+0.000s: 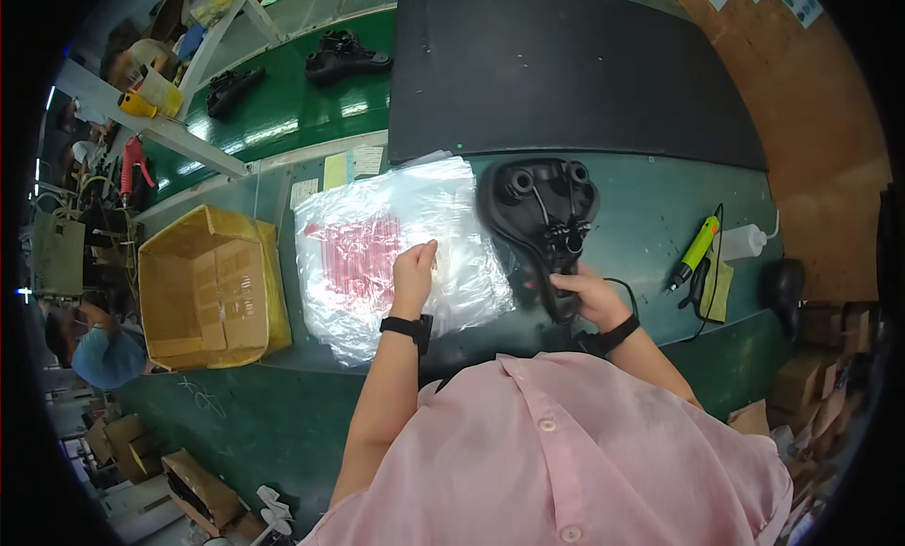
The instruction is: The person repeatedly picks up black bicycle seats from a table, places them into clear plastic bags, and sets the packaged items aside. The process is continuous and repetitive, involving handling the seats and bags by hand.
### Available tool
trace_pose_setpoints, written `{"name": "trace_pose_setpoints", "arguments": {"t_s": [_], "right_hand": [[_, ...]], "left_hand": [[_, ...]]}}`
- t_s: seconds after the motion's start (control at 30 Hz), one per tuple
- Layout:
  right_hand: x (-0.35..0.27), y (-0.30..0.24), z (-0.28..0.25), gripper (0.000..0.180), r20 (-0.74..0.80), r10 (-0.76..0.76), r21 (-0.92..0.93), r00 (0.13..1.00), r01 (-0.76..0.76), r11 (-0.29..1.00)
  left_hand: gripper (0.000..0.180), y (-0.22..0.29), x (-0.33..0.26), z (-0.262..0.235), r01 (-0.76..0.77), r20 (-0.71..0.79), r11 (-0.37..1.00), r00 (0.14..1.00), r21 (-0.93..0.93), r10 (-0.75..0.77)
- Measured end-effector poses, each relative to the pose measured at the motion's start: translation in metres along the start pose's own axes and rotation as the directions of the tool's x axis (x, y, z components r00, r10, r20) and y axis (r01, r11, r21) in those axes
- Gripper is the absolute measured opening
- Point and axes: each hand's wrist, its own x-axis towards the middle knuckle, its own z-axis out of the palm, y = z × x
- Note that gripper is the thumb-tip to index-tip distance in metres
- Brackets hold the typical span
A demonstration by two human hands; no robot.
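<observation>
A black bicycle saddle stands underside up over the workbench, its springs and seat clamp showing. My right hand grips it by the narrow nose, thumb on top. Left of the saddle lies a stack of clear plastic bags with red print. Over the bags, my left hand has its fingers curled closed; whether a bag edge is pinched in them is hidden.
A yellow-taped cardboard box stands left of the bags. A green electric screwdriver, a white bottle and another saddle are at right. Beyond are a black mat and a green conveyor carrying saddles.
</observation>
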Motion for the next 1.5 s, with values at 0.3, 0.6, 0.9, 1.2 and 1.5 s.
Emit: {"name": "trace_pose_setpoints", "arguments": {"t_s": [0.3,0.6,0.9,1.2,1.5], "right_hand": [[0.131,0.049,0.068,0.045,-0.092,-0.108,-0.160,0.990,0.092,0.983],[0.105,0.005,0.053,0.055,-0.093,-0.493,-0.565,0.865,0.362,0.741],[0.082,0.009,0.082,0.052,0.415,-0.396,-0.909,0.819,0.359,-0.210],[0.082,0.001,0.084,0.049,-0.031,0.054,-0.737,0.998,-0.059,0.674],[0.115,-0.062,0.092,0.055,-0.421,-0.187,-0.343,0.888,0.035,0.939]], "left_hand": [[0.007,-0.002,-0.018,-0.013,0.044,-0.036,0.949,0.998,-0.314,-0.058],[0.011,0.010,-0.030,-0.108,0.126,0.007,0.489,0.971,-0.863,-0.238],[0.018,0.006,-0.019,-0.081,-0.060,-0.263,0.657,0.941,-0.751,-0.215],[0.019,0.107,-0.059,-0.078,-0.613,0.224,0.761,0.789,0.214,0.572],[0.040,0.153,-0.049,0.037,-0.493,0.482,0.810,0.652,-0.318,0.586]]}}
